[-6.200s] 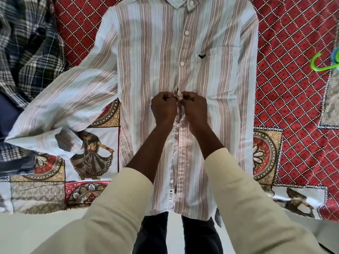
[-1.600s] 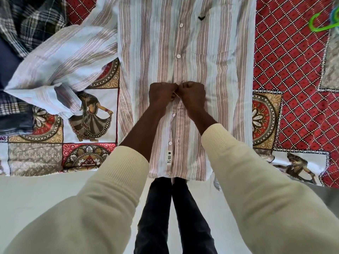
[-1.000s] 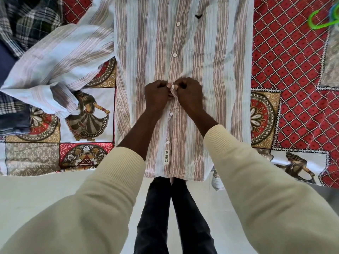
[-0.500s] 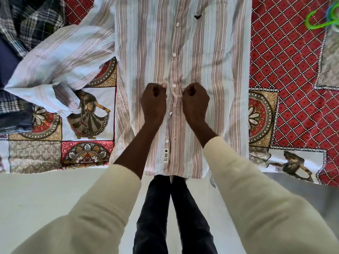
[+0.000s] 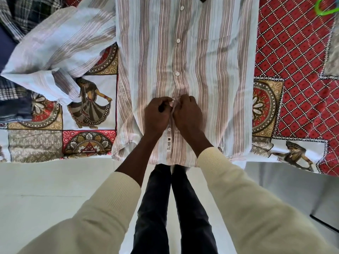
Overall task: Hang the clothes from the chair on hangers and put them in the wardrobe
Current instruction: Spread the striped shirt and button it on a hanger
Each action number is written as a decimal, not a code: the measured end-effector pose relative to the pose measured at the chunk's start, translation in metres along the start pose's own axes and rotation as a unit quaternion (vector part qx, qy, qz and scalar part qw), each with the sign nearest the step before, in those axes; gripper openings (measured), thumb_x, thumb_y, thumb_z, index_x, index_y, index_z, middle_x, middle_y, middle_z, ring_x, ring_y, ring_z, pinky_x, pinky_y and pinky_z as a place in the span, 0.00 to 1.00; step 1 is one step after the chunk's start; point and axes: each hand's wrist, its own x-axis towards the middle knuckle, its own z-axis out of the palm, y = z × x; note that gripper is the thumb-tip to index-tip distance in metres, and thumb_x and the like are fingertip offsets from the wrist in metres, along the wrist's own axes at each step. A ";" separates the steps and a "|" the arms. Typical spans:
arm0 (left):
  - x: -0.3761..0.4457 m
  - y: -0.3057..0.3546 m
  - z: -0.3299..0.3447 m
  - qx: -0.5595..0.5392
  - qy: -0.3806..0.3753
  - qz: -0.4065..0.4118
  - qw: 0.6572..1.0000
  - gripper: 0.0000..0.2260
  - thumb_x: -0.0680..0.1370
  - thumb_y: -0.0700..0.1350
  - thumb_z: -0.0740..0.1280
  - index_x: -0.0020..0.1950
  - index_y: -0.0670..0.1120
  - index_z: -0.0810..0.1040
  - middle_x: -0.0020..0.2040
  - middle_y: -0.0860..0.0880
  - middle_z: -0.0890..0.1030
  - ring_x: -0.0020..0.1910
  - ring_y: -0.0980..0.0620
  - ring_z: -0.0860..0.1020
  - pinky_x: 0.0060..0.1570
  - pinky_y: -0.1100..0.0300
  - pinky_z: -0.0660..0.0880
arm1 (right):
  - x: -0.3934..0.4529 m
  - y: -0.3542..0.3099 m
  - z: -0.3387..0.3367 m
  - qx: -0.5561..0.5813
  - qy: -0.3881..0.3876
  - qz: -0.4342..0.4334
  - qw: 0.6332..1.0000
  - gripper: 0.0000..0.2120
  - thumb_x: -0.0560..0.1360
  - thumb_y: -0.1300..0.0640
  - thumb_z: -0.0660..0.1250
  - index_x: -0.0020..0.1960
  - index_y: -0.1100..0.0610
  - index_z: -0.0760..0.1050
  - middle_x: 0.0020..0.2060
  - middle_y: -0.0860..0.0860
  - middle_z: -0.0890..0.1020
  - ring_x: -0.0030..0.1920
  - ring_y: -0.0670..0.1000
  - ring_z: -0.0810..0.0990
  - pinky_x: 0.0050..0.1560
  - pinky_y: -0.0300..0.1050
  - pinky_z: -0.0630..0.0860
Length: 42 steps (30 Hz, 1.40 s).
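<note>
1. A striped shirt (image 5: 201, 70) is laid flat, front up, on a patterned bedspread (image 5: 293, 70) of red, gold and white, with its hem reaching the near edge of the bed.
2. The shirt's placket is pinched from the left by the left hand (image 5: 157, 116), whose fingers are curled around the fabric edge.
3. The same placket is gripped from the right by the right hand (image 5: 187, 114), also with curled fingers; the two hands are touching each other over the button line.
4. Three white buttons are seen fastened above the hands, and one more button (image 5: 169, 129) is seen just below them, near a small label (image 5: 169, 145).
5. One sleeve (image 5: 60, 46) of the shirt is spread out to the left and folded back at the cuff.
6. A plaid garment (image 5: 23, 13) is seen at the upper left, partly covered by that sleeve, with dark blue cloth (image 5: 7, 48) beside it.
7. Part of a green hanger (image 5: 324, 11) is shown at the upper right corner, well apart from the shirt.
8. Cream sleeves are worn on both arms, and dark trousers (image 5: 174, 208) are seen over a pale floor (image 5: 45, 189).
</note>
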 end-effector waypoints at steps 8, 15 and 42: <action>0.006 0.010 0.007 0.018 0.012 -0.051 0.998 0.05 0.76 0.40 0.70 0.50 0.46 0.83 0.49 0.49 0.82 0.48 0.55 0.80 0.51 0.62 0.77 | 0.001 -0.003 -0.001 0.038 0.012 0.038 0.998 0.11 0.78 0.56 0.59 0.56 0.58 0.77 0.51 0.54 0.79 0.46 0.56 0.79 0.44 0.50 0.75; 0.016 0.018 0.007 0.123 0.017 -0.059 0.991 0.04 0.74 0.38 0.69 0.41 0.42 0.83 0.38 0.47 0.83 0.39 0.50 0.81 0.42 0.60 0.74 | 0.000 0.004 -0.005 0.218 0.025 0.105 0.970 0.09 0.74 0.63 0.68 0.53 0.58 0.82 0.42 0.49 0.83 0.42 0.47 0.80 0.42 0.36 0.74; 0.013 0.034 0.008 -0.052 0.013 -0.208 0.977 0.07 0.76 0.40 0.70 0.38 0.45 0.82 0.33 0.51 0.81 0.30 0.58 0.77 0.33 0.63 0.74 | 0.007 -0.003 -0.011 0.451 -0.070 0.266 0.849 0.07 0.73 0.59 0.67 0.38 0.60 0.81 0.33 0.56 0.79 0.35 0.52 0.75 0.39 0.47 0.72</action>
